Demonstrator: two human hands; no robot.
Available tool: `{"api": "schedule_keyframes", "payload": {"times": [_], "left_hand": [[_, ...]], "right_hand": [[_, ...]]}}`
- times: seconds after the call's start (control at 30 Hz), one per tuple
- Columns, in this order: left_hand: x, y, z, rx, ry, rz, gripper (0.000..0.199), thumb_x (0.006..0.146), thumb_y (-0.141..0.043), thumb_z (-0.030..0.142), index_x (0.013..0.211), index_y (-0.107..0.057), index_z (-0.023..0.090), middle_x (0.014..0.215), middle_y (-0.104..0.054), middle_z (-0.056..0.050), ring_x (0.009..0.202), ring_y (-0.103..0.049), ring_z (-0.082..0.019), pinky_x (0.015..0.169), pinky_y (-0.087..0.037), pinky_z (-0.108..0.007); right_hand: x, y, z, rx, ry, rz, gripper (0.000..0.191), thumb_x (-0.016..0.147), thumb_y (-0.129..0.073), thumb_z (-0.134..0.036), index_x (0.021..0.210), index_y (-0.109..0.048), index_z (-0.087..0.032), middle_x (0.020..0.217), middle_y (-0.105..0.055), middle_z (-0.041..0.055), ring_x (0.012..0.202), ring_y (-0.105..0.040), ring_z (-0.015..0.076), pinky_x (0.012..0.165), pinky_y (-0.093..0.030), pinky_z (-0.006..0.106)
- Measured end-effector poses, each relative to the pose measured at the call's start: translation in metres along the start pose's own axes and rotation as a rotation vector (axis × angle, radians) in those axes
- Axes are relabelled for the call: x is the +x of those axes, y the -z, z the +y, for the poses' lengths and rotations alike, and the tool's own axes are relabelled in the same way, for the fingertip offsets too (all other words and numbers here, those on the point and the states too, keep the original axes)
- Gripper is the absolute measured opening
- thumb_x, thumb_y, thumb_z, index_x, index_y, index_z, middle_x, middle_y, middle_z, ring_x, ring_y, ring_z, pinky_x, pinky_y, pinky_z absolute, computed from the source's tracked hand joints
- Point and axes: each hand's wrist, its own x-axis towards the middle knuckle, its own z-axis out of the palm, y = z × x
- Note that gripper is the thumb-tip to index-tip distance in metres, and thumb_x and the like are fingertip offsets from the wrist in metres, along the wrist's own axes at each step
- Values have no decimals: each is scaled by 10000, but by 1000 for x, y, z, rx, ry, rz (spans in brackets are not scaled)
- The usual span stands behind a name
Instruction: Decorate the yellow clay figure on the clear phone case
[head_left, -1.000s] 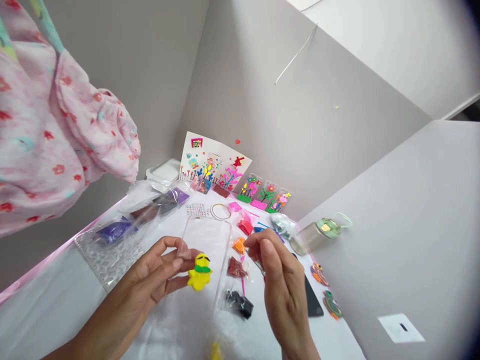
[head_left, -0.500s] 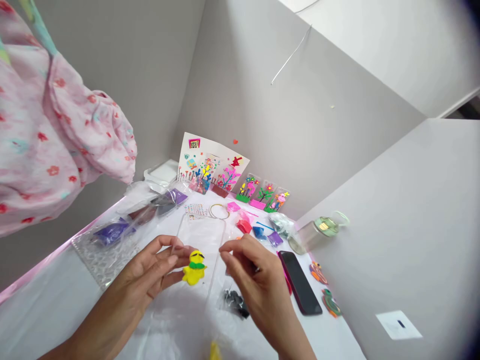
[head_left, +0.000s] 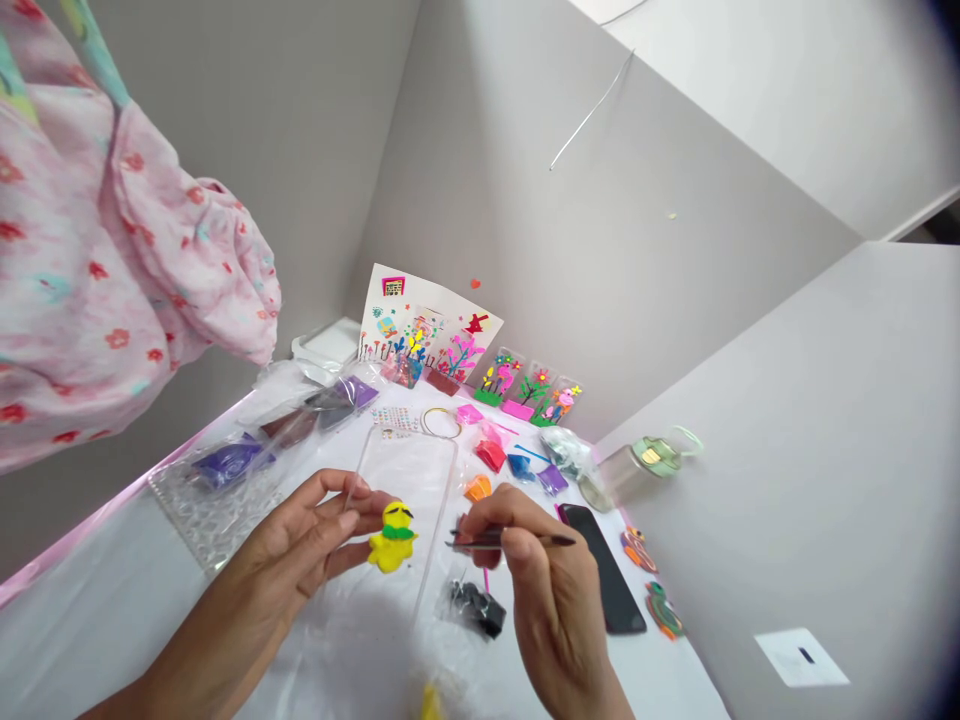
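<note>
My left hand (head_left: 289, 550) is closed on the side of a clear phone case (head_left: 424, 475), fingers behind it and thumb at the edge. On the case's left part sits a yellow clay figure (head_left: 392, 552) with a green band at its neck and dark marks on its head. Between the thumb and fingers of my right hand (head_left: 555, 580) is a pair of dark tweezers (head_left: 484, 543). Their tips point left toward the case, a little apart from it. Below the tweezers lies a clear bag of black clay (head_left: 476, 608).
Small clay packets in orange (head_left: 478, 487), red (head_left: 491, 456) and purple (head_left: 553, 480) lie behind my right hand. A black phone (head_left: 607, 575) and a bottle (head_left: 622, 470) are on the right. Decorated clear cases (head_left: 501, 378) lean on the wall. Pink floral cloth (head_left: 172, 260) hangs at left.
My right hand has shifted right and down and turned, so the tweezers in it now show. The orange packet has come into fuller view. My left hand and the case stay nearly still.
</note>
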Motion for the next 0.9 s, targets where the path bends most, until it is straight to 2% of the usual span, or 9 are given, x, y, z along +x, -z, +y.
{"api": "schedule_keyframes", "payload": {"times": [0.17,0.33,0.53,0.6,0.77,0.9], "left_hand": [[0,0,-1,-65,-3,4,129,895,-750,410,1002,-722,344,1105,-747,79,1138,-680,-170,958,-557,-197],[0,4,-2,-144,25,27,174,849,-803,400,1005,-734,365,1159,-750,100,1134,-683,-159,927,-572,-183],[-1,4,-1,-95,31,-10,121,923,-721,371,1042,-713,353,1125,-751,73,1145,-673,-165,926,-572,-200],[-2,1,3,-88,21,-7,124,914,-726,365,1032,-707,330,1104,-761,45,1119,-692,-191,919,-581,-241],[-4,-10,12,-74,-3,1,165,887,-726,379,988,-681,257,1029,-786,-48,1103,-711,-295,990,-565,-434],[-6,-12,14,-69,-7,6,183,876,-721,378,985,-662,243,1015,-789,-55,1091,-713,-305,1008,-546,-479]], "right_hand": [[2,-5,-3,-80,127,-42,41,1016,-586,-245,990,-618,-239,880,-647,-13,777,-608,112,694,-468,209],[-1,-10,-1,-110,143,-30,43,991,-622,-202,993,-602,-240,871,-649,-18,762,-605,108,693,-480,203],[2,-13,4,-58,214,11,75,973,-648,-161,980,-622,-230,882,-656,-2,783,-623,123,692,-495,225],[3,-13,4,-45,230,11,95,966,-654,-140,994,-626,-226,898,-658,6,810,-630,128,713,-503,234],[3,-15,3,-48,258,22,88,951,-674,-127,975,-643,-205,880,-665,20,805,-635,137,702,-509,243],[4,-16,2,-80,288,52,87,940,-685,-120,951,-652,-201,852,-679,22,774,-632,144,672,-498,256]]}}
